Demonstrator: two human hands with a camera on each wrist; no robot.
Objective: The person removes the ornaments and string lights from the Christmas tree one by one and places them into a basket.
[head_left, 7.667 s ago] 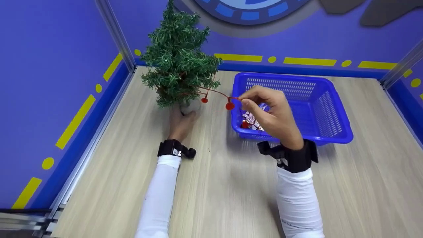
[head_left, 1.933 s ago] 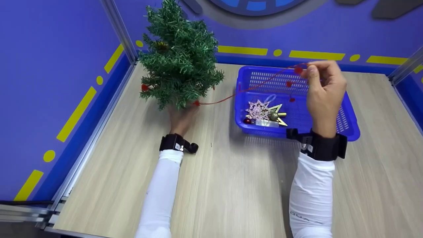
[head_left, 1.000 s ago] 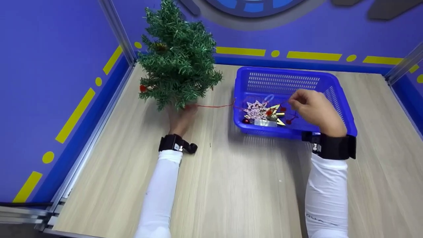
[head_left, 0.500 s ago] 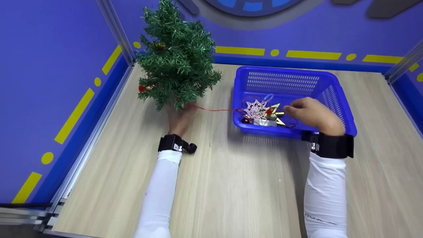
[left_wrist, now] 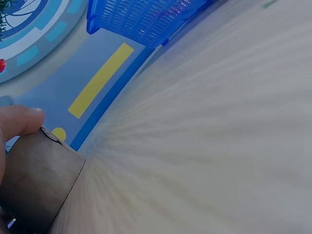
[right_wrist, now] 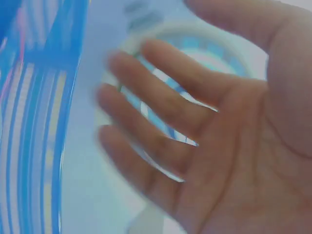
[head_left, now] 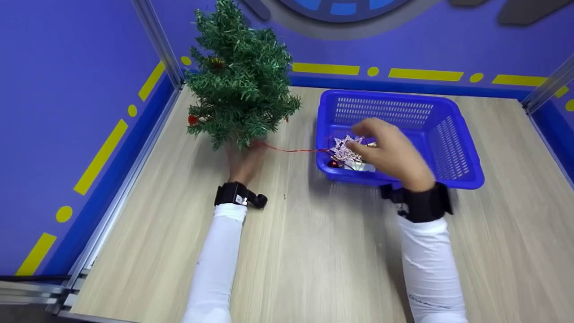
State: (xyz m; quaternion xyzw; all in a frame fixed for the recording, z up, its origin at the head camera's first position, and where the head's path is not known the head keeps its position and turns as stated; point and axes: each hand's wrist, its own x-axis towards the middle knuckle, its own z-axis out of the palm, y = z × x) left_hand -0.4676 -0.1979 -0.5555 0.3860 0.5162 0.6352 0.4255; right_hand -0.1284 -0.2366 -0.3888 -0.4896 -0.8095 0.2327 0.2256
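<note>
A small green artificial Christmas tree (head_left: 244, 85) stands at the back left. My left hand (head_left: 244, 163) grips its base under the branches; the left wrist view has the thumb over a grey cylindrical base (left_wrist: 44, 170). From the tree's foot a red cord (head_left: 293, 150) runs over the rim of the blue basket (head_left: 381, 95) and into it. My right hand (head_left: 392, 150) hovers over the basket, its fingers spread and holding nothing. Below it lie a pink glittery star (head_left: 344, 150) and a red bauble (head_left: 332, 164); the hand hides most of a gold star.
Red pompoms (head_left: 193, 120) and a pine cone (head_left: 216, 63) show among the branches. A blue wall panel (head_left: 89, 89) rises on the left, close by the tree, and another behind. Pale wooden tabletop (head_left: 323, 251) lies in front.
My right hand drew the cord out from the tree, lowered it into the basket, let go and moved left. The left hand stays at the tree's base.
</note>
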